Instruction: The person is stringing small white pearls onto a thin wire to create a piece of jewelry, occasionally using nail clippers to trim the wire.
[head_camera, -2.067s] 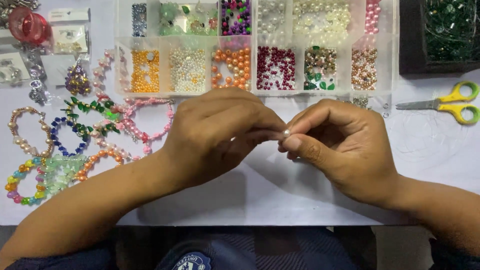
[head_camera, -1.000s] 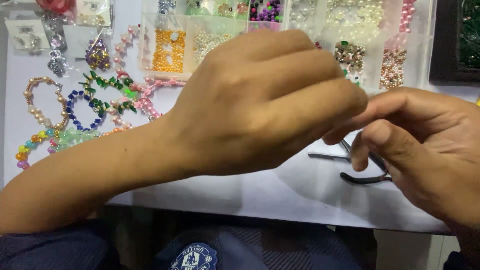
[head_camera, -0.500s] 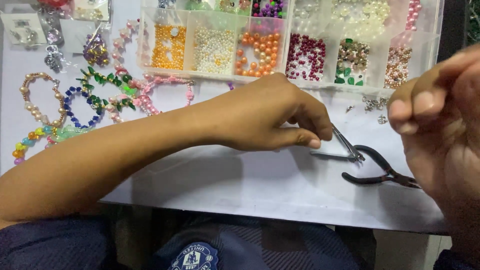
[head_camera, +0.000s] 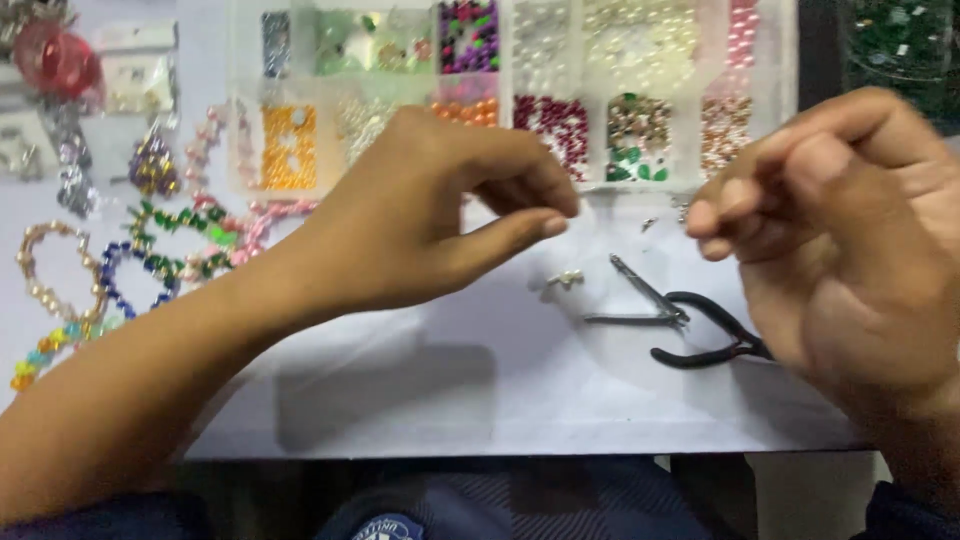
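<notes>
Already several finished bracelets (head_camera: 150, 255) lie at about nine o'clock on the white table (head_camera: 480, 390), so part of the beadwork looks done, while the piece in hand seems unfinished. At the centre, the left hand (head_camera: 420, 225) hovers with thumb and forefinger close but not touching, pinching nothing that shows. Just below its fingertips, toward five o'clock, a small pearl piece (head_camera: 566, 280) rests on the table, untouched. The right hand (head_camera: 850, 240), at three o'clock, has its fingers curled together; whether its grip holds a thread or bead cannot be told. Black-handled pliers (head_camera: 680, 320) lie between the hands, and the clear bead box (head_camera: 520, 90) sits at twelve o'clock.
</notes>
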